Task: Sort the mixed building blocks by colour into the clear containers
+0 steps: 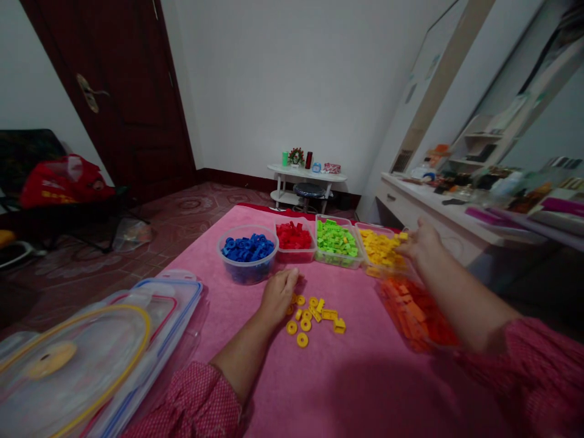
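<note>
My left hand (277,297) rests on the pink cloth (356,389), its fingers curled together and their undersides hidden. Just right of it lies a loose group of yellow pieces: rings (302,339) and small building bricks (329,314). Over at the right, my right hand (420,244) is at the edge of a clear tub of yellow bricks (379,248). A yellow brick (403,236) shows at its fingertips, pinched and slightly blurred. Below that forearm sits a tub of orange bricks (410,310), partly covered by the arm.
Tubs of blue (249,250), red (293,236) and green bricks (336,238) line the table's far side. Clear lids (150,334) are stacked at the left. A cluttered white dresser (406,191) stands at right, a small white table (310,173) by the wall.
</note>
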The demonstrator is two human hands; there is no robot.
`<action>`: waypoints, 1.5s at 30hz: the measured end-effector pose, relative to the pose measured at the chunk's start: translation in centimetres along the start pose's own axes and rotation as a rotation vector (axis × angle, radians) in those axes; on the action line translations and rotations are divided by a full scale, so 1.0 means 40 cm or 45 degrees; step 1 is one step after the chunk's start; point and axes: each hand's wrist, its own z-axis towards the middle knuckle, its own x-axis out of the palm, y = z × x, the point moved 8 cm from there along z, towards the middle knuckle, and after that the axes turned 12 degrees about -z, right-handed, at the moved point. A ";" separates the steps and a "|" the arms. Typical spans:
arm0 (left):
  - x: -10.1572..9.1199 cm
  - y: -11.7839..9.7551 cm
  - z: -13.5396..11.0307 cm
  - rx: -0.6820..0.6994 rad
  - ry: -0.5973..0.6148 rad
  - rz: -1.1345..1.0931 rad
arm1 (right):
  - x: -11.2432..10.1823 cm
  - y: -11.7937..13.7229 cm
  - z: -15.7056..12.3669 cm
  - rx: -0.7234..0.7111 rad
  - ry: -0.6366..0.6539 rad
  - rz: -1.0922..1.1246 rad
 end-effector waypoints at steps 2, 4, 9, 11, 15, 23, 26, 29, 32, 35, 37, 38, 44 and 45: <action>-0.003 0.007 0.001 -0.018 -0.018 -0.056 | 0.007 -0.006 -0.024 0.060 -0.047 -0.020; -0.009 0.015 0.002 -0.042 -0.060 -0.138 | 0.037 -0.018 -0.079 0.051 -0.012 -0.026; -0.016 0.025 0.001 -0.074 -0.127 -0.283 | 0.180 -0.058 -0.242 -0.241 0.403 -0.231; -0.015 0.023 0.000 -0.070 -0.126 -0.298 | 0.221 -0.066 -0.261 -0.396 0.456 -0.495; -0.014 0.019 0.000 -0.073 -0.124 -0.296 | 0.244 -0.058 -0.187 -0.489 0.305 -0.871; -0.011 0.023 0.003 -0.112 -0.120 -0.287 | 0.287 -0.081 -0.059 -0.469 0.313 -1.341; -0.011 0.021 0.003 -0.102 -0.109 -0.271 | 0.309 -0.103 -0.056 -0.502 0.376 -1.422; -0.012 0.016 0.003 -0.070 -0.109 -0.261 | 0.317 -0.115 -0.055 -0.530 0.360 -1.473; -0.012 0.016 0.003 -0.045 -0.107 -0.234 | 0.316 -0.118 -0.049 -0.547 0.321 -1.543; -0.011 0.021 0.003 -0.041 -0.105 -0.234 | 0.310 -0.115 -0.040 -0.570 0.308 -1.604; -0.010 0.025 0.003 -0.046 -0.103 -0.249 | 0.304 -0.114 -0.031 -0.583 0.319 -1.638; -0.009 0.026 0.003 -0.048 -0.101 -0.252 | 0.301 -0.113 -0.027 -0.586 0.327 -1.655; -0.005 0.024 0.003 -0.060 -0.084 -0.238 | 0.302 -0.116 -0.015 -0.592 0.379 -1.748; -0.005 0.023 0.003 -0.062 -0.084 -0.235 | 0.306 -0.116 -0.017 -0.590 0.381 -1.762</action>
